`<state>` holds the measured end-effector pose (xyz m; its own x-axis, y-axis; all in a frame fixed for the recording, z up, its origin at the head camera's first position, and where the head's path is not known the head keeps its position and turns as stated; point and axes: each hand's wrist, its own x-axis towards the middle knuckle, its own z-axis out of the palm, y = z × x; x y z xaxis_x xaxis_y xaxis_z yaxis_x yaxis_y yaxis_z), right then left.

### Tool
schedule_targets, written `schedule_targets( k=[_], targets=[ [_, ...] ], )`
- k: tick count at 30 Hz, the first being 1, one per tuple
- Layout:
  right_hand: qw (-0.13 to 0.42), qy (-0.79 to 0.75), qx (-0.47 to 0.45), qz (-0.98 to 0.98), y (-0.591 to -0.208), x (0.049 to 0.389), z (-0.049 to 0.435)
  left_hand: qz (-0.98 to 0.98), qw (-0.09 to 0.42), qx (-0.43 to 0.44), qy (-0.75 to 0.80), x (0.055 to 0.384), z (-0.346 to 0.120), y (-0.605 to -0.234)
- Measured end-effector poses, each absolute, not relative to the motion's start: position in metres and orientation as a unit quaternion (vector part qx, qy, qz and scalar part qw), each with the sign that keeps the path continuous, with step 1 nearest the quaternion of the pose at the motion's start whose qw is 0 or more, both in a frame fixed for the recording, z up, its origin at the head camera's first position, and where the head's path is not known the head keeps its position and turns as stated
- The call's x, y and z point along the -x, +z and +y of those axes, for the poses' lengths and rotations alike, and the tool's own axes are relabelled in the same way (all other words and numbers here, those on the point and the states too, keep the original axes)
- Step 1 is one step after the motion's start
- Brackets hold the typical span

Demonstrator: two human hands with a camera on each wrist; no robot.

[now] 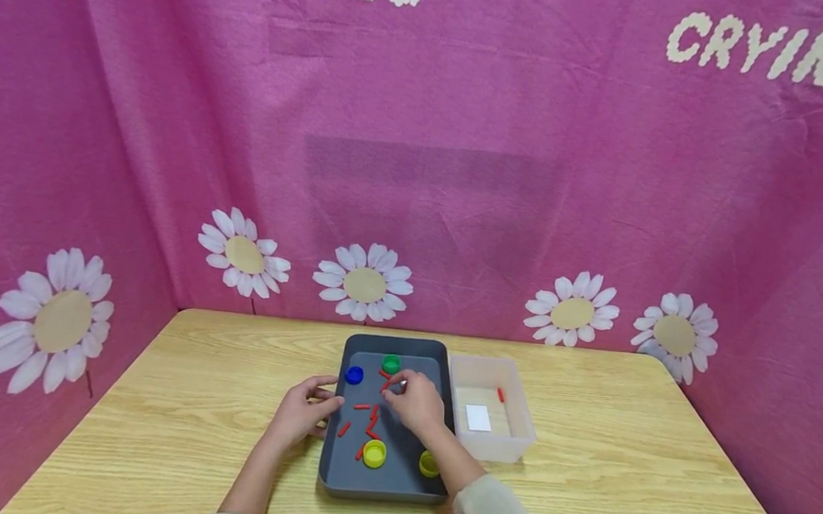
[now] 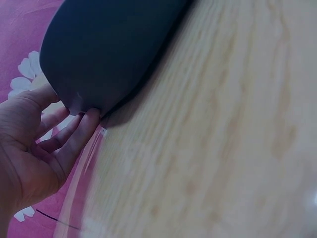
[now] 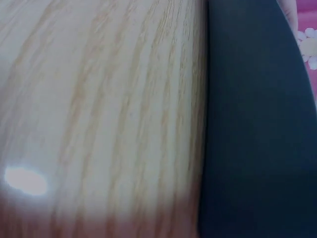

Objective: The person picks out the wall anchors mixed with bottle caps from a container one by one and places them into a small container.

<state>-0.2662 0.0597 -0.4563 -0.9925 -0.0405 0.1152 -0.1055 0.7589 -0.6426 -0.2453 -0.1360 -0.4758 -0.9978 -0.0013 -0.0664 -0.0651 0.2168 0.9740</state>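
Note:
A dark grey tray (image 1: 395,488) lies on the table with several small red sticks (image 1: 361,406) scattered in it. My left hand (image 1: 300,414) grips its left wall, thumb over the rim and fingers outside; the left wrist view shows these fingers (image 2: 93,116) against the wall. Over the tray's far half, my right hand (image 1: 417,402) pinches a red stick (image 1: 386,386) between thumb and fingertips. Round caps stand in the tray: green (image 1: 391,364) and blue (image 1: 354,375) at the far end, two yellow ones (image 1: 374,454) nearer. My right forearm partly covers one yellow cap.
Beside the tray on the right stands a translucent plastic box (image 1: 491,450), holding a white card (image 1: 477,418) and one red stick (image 1: 500,395). A pink cloth with daisies (image 1: 415,209) hangs behind the wooden table (image 1: 605,454) and at its sides.

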Motion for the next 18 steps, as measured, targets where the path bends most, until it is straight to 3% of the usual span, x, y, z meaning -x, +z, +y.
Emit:
schedule_targets(
  k=[18],
  targets=[
    [0.049, 0.327, -0.012, -0.944, -0.469, 0.274, 0.052, 0.778, 0.037, 0.023, 0.627, 0.246, -0.137, -0.476]
  ],
)
